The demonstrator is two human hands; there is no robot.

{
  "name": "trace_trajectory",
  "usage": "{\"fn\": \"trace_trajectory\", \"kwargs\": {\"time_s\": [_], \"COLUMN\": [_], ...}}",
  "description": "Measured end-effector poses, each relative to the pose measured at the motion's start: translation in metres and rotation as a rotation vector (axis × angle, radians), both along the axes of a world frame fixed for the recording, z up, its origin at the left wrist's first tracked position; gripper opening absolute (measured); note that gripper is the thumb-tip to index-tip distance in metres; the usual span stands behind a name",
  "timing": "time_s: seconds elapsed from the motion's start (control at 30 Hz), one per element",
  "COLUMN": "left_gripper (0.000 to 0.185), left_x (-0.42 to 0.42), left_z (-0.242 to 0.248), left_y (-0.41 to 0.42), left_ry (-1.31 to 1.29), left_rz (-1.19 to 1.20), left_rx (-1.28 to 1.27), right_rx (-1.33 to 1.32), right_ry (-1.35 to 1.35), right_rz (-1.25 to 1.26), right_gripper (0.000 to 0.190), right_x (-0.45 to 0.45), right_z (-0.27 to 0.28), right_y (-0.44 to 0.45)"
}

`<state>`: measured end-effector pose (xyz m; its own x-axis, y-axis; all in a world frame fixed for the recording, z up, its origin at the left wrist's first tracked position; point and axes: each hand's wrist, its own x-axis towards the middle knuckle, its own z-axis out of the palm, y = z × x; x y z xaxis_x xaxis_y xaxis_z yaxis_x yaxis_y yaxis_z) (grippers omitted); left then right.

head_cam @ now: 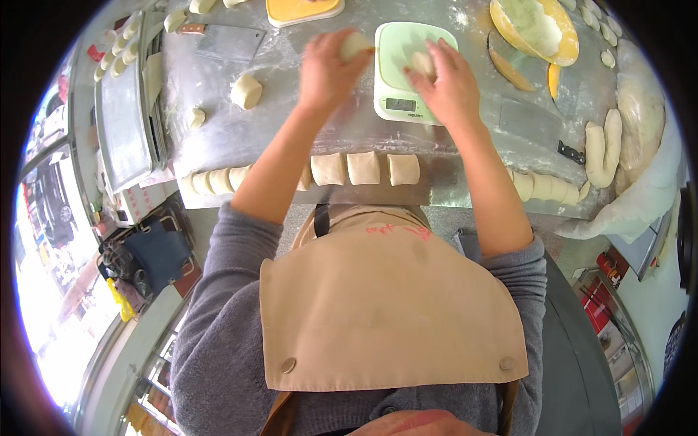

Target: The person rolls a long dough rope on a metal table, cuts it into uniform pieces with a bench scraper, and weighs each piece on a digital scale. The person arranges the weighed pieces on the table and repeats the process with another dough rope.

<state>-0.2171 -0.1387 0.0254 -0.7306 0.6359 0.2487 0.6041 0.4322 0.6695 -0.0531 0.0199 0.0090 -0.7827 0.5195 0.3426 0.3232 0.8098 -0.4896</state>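
Observation:
My left hand (327, 71) is slightly blurred and curls around a pale dough piece (354, 46) just left of the scale. Over the plate of a pale green and white digital kitchen scale (390, 71), my right hand (453, 87) has its fingers around a smaller lump of dough (422, 64). Whether that lump touches the plate cannot be told. Cut dough pieces (363, 168) stand in a row along the front table edge, partly behind my left forearm. A rounded dough piece (247, 91) and a small scrap (197, 118) lie to the left.
On the floured metal table (349, 133) are a cleaver (232, 42), a yellow bowl of flour (537, 32) and a black-handled knife (571, 151). Dough rolls (604, 147) lie at right beside plastic-covered dough (641, 109). Stacked metal trays (122, 131) stand left. A yellow-topped scale (302, 10) sits at the far edge.

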Motion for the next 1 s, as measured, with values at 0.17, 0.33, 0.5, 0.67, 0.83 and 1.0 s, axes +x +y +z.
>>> {"fn": "trace_trajectory", "kwargs": {"time_s": [0.17, 0.33, 0.5, 0.67, 0.83, 1.0], "left_gripper": [0.056, 0.066, 0.073, 0.076, 0.061, 0.059], "left_x": [-0.047, -0.040, 0.012, 0.048, 0.033, -0.001], "left_z": [-0.011, -0.037, -0.028, -0.029, -0.026, 0.000], "left_y": [-0.084, -0.090, 0.007, 0.079, 0.078, 0.016], "left_ry": [0.206, 0.289, 0.113, 0.349, 0.263, 0.137], "left_rz": [0.165, 0.085, -0.178, -0.513, -0.545, -0.092], "left_rx": [-0.065, -0.633, -0.195, -0.292, -0.236, 0.109], "right_rx": [-0.015, 0.247, 0.264, -0.086, -0.719, 0.046], "right_ry": [0.206, -0.133, -0.537, -0.200, 0.165, 0.124], "right_rz": [-0.008, -0.315, -0.122, 0.036, -0.220, 0.038], "right_gripper": [0.056, 0.056, 0.058, 0.054, 0.054, 0.058], "right_x": [0.044, 0.177, 0.248, 0.214, 0.102, 0.006], "right_z": [0.002, 0.012, -0.016, -0.006, 0.018, 0.013], "right_y": [0.012, -0.007, -0.046, -0.046, -0.028, -0.002]}}
